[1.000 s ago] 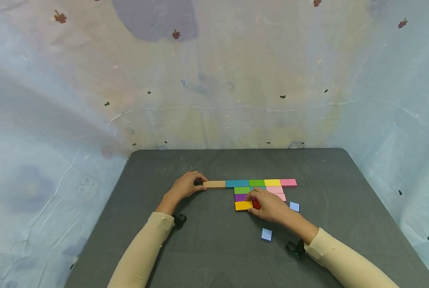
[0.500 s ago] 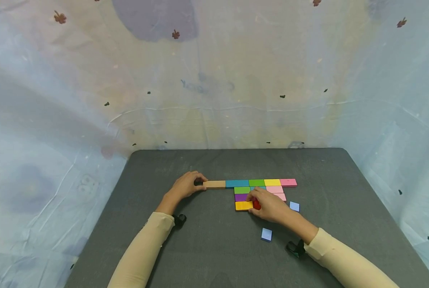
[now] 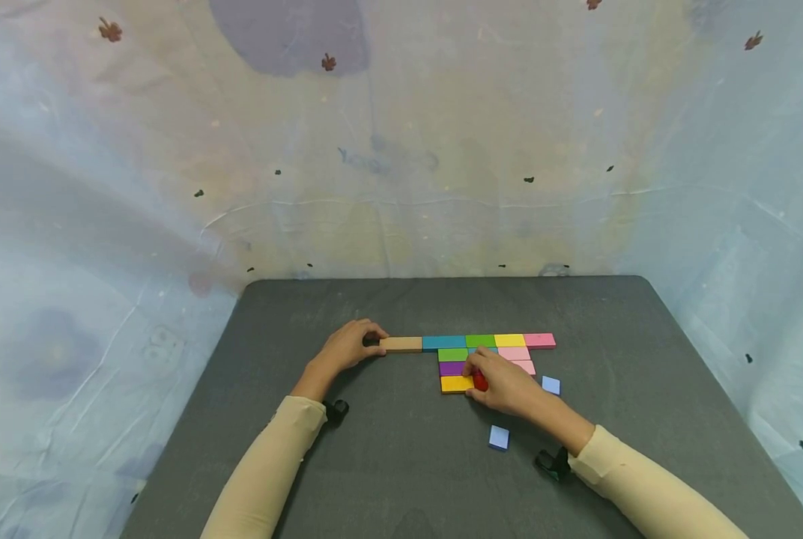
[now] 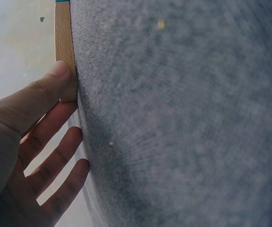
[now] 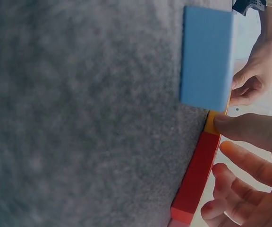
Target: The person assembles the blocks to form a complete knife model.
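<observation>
My left hand (image 3: 349, 347) pinches the free left end of a tan wooden block (image 3: 401, 344) between thumb and forefinger. The left wrist view shows the thumb (image 4: 60, 71) on the block's near side. Further right, my right hand (image 3: 502, 382) has its thumb and forefinger at the right end of a yellow block (image 3: 457, 385) in the front row. That thumb touches the yellow block (image 5: 211, 122) in the right wrist view. Beside it lies a red block (image 3: 480, 380), partly under the hand. A purple block (image 3: 451, 368) sits just behind the yellow one.
Blue (image 3: 444, 343), green (image 3: 480, 340), yellow (image 3: 509, 340) and pink (image 3: 539, 340) blocks continue the back row. Two loose light-blue blocks (image 3: 499, 437) lie near the right hand, one nearer the front. A patterned sheet (image 3: 401, 150) hangs behind the dark table (image 3: 374, 464).
My right fingertips and the yellow block have shifted very slightly to the right. The left hand keeps its place on the wooden block.
</observation>
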Demonstrator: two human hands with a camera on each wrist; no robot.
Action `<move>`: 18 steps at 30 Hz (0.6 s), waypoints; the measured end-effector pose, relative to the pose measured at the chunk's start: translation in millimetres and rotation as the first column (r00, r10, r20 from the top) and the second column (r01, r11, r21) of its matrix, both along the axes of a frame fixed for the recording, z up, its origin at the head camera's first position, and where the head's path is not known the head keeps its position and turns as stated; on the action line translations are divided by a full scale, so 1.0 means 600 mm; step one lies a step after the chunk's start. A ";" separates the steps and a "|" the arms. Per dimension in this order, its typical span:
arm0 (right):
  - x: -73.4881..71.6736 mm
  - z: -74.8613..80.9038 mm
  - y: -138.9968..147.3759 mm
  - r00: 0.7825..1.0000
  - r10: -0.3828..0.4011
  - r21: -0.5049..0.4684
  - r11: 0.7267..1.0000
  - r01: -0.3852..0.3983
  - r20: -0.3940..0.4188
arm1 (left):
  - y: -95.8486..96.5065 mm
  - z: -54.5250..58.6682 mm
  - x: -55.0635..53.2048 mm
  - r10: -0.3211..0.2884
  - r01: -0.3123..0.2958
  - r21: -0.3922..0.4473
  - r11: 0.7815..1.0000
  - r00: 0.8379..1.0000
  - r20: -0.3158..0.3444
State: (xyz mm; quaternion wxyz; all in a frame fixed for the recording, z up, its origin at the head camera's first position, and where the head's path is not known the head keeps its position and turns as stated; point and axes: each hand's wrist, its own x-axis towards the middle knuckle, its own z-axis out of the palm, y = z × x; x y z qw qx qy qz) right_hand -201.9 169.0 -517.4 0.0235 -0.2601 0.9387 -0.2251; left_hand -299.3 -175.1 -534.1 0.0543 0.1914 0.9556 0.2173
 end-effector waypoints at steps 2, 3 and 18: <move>-0.001 0.000 0.000 1.000 -0.001 -0.006 1.000 0.001 0.010 | 0.000 0.000 -0.001 -0.002 0.002 -0.003 1.000 1.000 0.001; -0.001 0.000 0.000 1.000 -0.002 -0.007 1.000 0.002 0.014 | 0.000 0.000 -0.001 -0.003 0.003 -0.005 1.000 1.000 0.001; 0.017 0.014 0.018 1.000 -0.006 -0.053 0.999 0.008 0.031 | 0.002 0.002 -0.001 0.012 -0.011 -0.015 1.000 1.000 0.018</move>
